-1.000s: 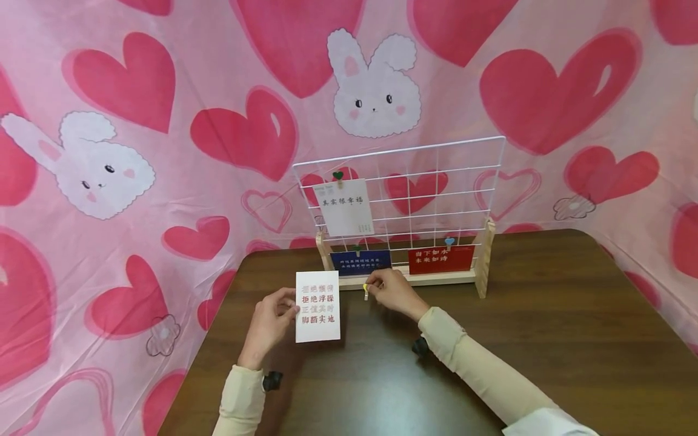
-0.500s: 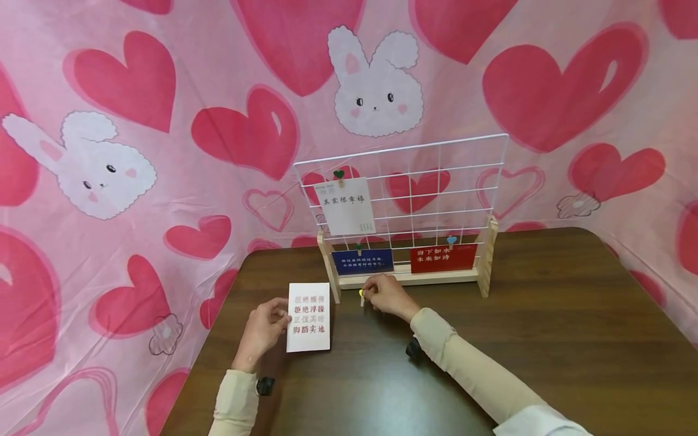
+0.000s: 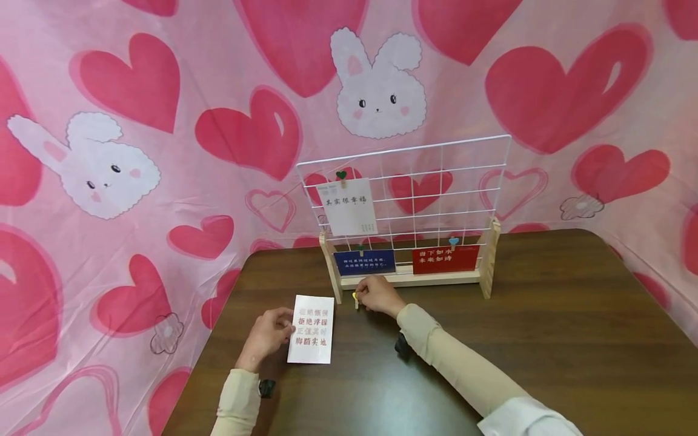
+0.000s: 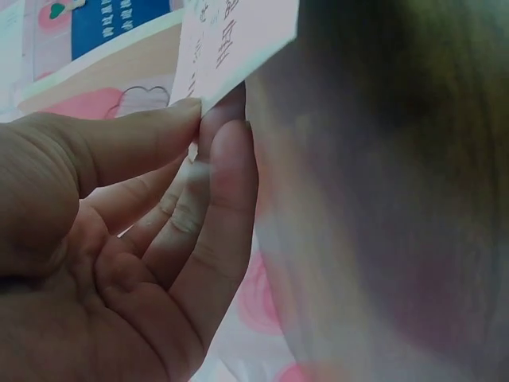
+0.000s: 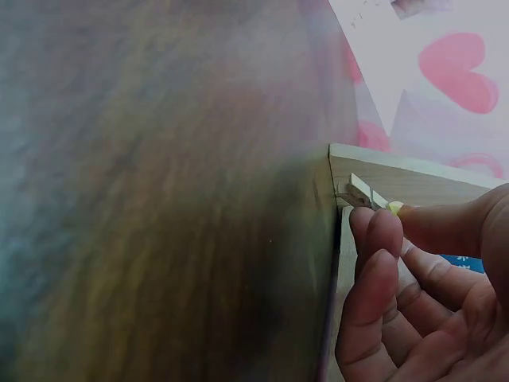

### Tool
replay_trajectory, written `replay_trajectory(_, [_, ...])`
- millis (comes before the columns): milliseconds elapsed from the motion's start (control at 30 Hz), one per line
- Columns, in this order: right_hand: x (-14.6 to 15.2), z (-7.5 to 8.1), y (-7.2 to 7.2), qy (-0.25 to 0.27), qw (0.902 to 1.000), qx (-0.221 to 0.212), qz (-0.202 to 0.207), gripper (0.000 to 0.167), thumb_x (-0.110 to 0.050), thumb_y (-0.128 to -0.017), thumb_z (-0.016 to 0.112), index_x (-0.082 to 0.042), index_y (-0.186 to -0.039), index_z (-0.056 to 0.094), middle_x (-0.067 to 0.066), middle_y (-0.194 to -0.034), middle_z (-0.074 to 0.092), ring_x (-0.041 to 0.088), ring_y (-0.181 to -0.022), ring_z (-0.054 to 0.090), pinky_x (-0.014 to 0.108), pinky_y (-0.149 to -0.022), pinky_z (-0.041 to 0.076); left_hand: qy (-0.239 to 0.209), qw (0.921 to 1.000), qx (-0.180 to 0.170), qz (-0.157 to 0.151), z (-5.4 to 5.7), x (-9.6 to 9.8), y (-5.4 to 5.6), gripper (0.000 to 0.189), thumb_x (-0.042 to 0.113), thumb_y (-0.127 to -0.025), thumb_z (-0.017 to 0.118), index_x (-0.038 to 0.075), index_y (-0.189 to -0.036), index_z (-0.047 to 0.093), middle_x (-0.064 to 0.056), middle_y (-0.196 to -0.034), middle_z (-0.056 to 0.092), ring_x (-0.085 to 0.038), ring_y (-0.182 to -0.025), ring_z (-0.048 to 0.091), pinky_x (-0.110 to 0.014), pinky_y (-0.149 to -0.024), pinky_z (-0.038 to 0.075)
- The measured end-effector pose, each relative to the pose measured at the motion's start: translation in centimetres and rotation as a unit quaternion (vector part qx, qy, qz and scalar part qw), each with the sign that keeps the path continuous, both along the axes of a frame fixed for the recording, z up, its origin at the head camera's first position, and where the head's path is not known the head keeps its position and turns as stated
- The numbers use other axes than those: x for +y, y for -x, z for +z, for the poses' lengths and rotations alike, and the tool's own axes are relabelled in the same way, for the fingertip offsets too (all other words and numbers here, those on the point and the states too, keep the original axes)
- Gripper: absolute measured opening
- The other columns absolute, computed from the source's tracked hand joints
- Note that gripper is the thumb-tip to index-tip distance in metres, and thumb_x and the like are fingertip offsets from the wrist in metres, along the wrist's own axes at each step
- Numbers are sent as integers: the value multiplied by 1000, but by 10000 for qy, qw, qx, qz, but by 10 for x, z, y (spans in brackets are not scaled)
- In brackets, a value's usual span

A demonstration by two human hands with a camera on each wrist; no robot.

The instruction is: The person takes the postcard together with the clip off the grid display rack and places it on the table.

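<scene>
My left hand (image 3: 268,334) pinches the left edge of a white card (image 3: 311,330) printed with red and pale characters, thumb against fingers as the left wrist view shows. To its right, my right hand (image 3: 380,295) holds a small wooden clothespin (image 3: 357,304) with a yellow top between thumb and fingertips, in front of the stand's base. The clothespin's wooden end (image 4: 193,151) is not certain in the left wrist view, but its tips (image 5: 362,187) show plainly in the right wrist view. Behind both hands stands a white wire grid rack (image 3: 414,197) on wooden feet.
On the rack hang a white card (image 3: 351,212), a blue card (image 3: 364,264) and a red card (image 3: 446,260), with heart-topped clothespins on them. The brown table (image 3: 567,339) reaches toward a pink heart-print cloth (image 3: 229,54) behind it.
The white card in my left hand has moved down toward the table. My right hand has shifted slightly left and nearer with the clothespin, still pinched.
</scene>
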State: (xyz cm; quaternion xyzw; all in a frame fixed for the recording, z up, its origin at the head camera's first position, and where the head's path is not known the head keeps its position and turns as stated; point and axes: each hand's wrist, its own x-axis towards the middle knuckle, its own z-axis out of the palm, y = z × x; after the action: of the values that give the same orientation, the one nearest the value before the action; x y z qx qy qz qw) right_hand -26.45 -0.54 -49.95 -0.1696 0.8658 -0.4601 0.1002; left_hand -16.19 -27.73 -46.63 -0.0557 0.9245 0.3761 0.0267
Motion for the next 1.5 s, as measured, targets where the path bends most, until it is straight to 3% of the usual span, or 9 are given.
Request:
replay_trajectory(233, [-7,-1,5,-303,9995,110,32,13,-5,-95,66,-3,-90,78,3,-70,74,8,-50,61,22,-48,50,8,9996,-275,-94,-10,5,0,29,-7,-89,72,-5,-117,71,-8,-79,72,-17,-66,66,-31,-61,59])
replay_trajectory(567, [-13,-9,13,-205,9997,98,-42,23,1,-95,62,-2,-76,75,5,-61,70,7,-45,58,22,-45,51,228,9990,-332,-177,-20,7,-2,21,-5,-85,75,-2,-107,74,-7,-73,73,-16,-60,64,-29,-56,55])
replay_trajectory(767, [-16,-11,14,-371,9986,335,-142,22,1,-94,63,-4,-76,74,1,-57,67,6,-43,57,23,-45,51,429,9980,-410,-196,-21,6,0,19,-2,-84,78,0,-103,74,-5,-72,74,-15,-62,67,-29,-58,52])
replay_trajectory(1100, [-16,-10,13,-1076,9885,1047,-169,21,-4,-91,68,-11,-73,76,-4,-50,66,4,-43,59,29,-63,53,864,9954,-407,-112,-16,5,-2,21,14,-87,82,4,-104,75,-2,-74,76,-13,-62,69,-29,-62,45])
replay_trajectory(1300, [-9,-1,10,-1219,9855,1152,-258,12,-11,-94,71,-11,-88,81,-2,-63,73,8,-54,67,35,-68,56,1162,9932,-70,33,-7,5,4,22,25,-92,78,9,-106,77,1,-73,76,-10,-62,67,-33,-64,46])
replay_trajectory(1500, [-1,23,1,-1312,9826,1313,-57,9,-19,-94,75,-15,-96,83,1,-89,80,15,-75,68,38,-69,56,1152,9894,851,238,11,10,13,24,29,-92,78,11,-108,78,-4,-87,80,-18,-77,74,-42,-68,54])
